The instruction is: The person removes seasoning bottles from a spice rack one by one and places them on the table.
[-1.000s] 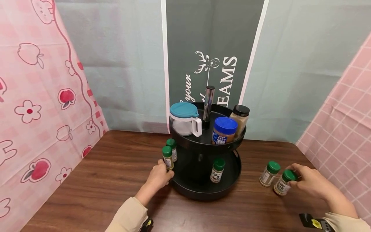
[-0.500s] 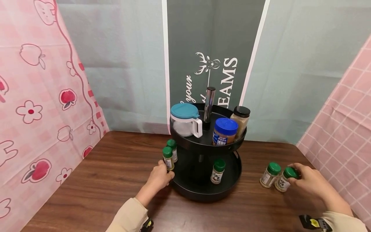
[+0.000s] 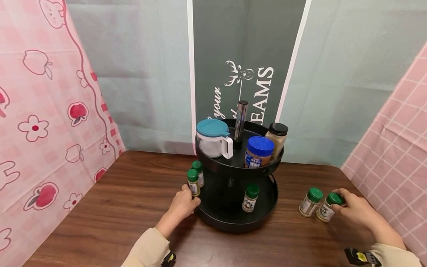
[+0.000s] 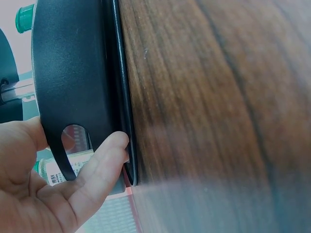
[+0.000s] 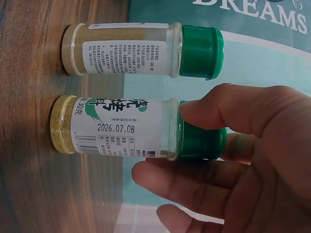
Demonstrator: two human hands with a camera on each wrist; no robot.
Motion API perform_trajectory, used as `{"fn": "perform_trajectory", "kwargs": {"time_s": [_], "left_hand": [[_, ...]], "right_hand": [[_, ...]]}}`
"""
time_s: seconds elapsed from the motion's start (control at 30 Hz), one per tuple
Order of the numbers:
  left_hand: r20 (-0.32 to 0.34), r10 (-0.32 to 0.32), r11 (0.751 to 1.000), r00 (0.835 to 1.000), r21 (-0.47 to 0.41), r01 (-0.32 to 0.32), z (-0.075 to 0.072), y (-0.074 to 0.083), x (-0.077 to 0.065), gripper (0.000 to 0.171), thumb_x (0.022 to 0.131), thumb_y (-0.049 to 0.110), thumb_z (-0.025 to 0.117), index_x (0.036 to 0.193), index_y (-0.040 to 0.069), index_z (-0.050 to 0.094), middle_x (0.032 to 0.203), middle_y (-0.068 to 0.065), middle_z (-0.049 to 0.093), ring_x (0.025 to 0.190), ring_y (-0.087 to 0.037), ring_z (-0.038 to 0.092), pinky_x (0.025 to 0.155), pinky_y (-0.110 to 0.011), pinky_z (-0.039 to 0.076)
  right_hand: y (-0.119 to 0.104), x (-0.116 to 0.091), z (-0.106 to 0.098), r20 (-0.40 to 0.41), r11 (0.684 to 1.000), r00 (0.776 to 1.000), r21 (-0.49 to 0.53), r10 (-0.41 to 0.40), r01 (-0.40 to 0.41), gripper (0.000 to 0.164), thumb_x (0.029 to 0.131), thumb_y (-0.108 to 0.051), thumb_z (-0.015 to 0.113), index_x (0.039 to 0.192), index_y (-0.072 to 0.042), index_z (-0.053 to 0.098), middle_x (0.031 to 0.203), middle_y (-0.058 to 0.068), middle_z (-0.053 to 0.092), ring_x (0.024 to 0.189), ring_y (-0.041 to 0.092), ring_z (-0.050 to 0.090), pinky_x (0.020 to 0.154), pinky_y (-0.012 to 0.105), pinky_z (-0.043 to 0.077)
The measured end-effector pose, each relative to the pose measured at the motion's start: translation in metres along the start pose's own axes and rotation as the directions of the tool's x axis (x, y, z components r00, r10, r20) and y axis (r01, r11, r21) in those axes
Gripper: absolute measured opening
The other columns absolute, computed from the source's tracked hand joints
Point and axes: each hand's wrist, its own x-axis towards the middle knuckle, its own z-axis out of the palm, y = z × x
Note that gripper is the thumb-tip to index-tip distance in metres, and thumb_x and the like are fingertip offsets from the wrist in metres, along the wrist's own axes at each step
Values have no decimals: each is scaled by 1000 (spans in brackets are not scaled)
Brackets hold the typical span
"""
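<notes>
My left hand [image 3: 184, 201] grips the side of a black two-tier rack [image 3: 233, 224] at its lower tray. In the left wrist view, the thumb lies at the tray's rim and the fingers [image 4: 104, 167] reach along the outer wall beside an oval cutout. Two green-capped spice jars, a front one [image 3: 193, 182] and a rear one [image 3: 199, 173], stand just beyond this hand. On the right, my right hand [image 3: 358, 209] holds a spice jar [image 5: 119, 128] by its green cap, thumb and fingers around it. A similar spice jar [image 5: 126, 51] stands upright close beside that one.
Another green-capped jar [image 3: 250, 197] stands on the lower tray. The upper tray carries a clear pot with a teal lid [image 3: 212, 138], a blue-lidded jar [image 3: 259, 152] and a black-lidded jar [image 3: 277, 135]. A chrome post [image 3: 240, 120] rises from its middle. Cloth hangs behind the wooden table [image 3: 133, 189].
The jar in my right hand has shifted slightly back, closer to its neighbour. My left hand stays at the tray, and the rack looks unmoved.
</notes>
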Motion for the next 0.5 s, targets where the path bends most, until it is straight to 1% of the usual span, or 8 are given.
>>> {"fn": "perform_trajectory", "kwargs": {"time_s": [0.1, 0.27, 0.5], "left_hand": [[6, -7, 1000, 1000, -3, 7, 0, 0, 0, 42, 73, 13, 61, 102, -10, 40, 58, -7, 55, 40, -11, 51, 49, -31, 46], [5, -11, 1000, 1000, -9, 11, -1, 1, -1, 43, 73, 13, 61, 103, -11, 40, 61, -9, 55, 41, -11, 52, 48, -31, 46], [8, -12, 1000, 1000, -3, 12, 0, 2, -1, 43, 73, 13, 60, 103, -10, 40, 56, -7, 55, 40, -11, 52, 49, -31, 45]], "right_hand": [[-1, -1, 0, 8, 1000, 1000, 1, 0, 0, 36, 77, -14, 65, 105, 5, 52, 81, 15, 61, 69, 27, 55, 57, 45, 44], [-2, -1, 1, 6, 1000, 1000, 4, 0, 0, 36, 78, -14, 65, 106, 4, 51, 82, 14, 60, 69, 26, 54, 57, 45, 44], [-2, -2, 1, -11, 1000, 1000, 6, -19, 20, 44, 77, -15, 66, 112, 7, 50, 87, 21, 61, 75, 33, 57, 61, 51, 46]]}}
